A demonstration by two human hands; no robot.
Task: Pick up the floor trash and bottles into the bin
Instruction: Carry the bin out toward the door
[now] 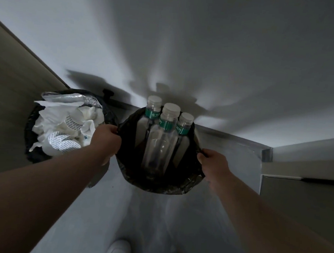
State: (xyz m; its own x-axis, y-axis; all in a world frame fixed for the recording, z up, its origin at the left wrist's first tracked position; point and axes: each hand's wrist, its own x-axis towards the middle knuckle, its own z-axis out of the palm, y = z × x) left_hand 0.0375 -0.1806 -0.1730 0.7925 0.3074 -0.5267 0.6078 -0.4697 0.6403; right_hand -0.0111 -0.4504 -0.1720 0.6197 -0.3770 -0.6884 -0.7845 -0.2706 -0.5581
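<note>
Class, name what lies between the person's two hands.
In the head view, three clear bottles stand in the black-lined bin between the left hand and right hand.

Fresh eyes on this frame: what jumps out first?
Three clear plastic bottles with white caps and green label bands stand upright in the black-lined bin at centre. The left hand and right hand each grip that liner's rim on opposite sides. Just left, a second black-lined bin is heaped with crumpled white paper trash.
</note>
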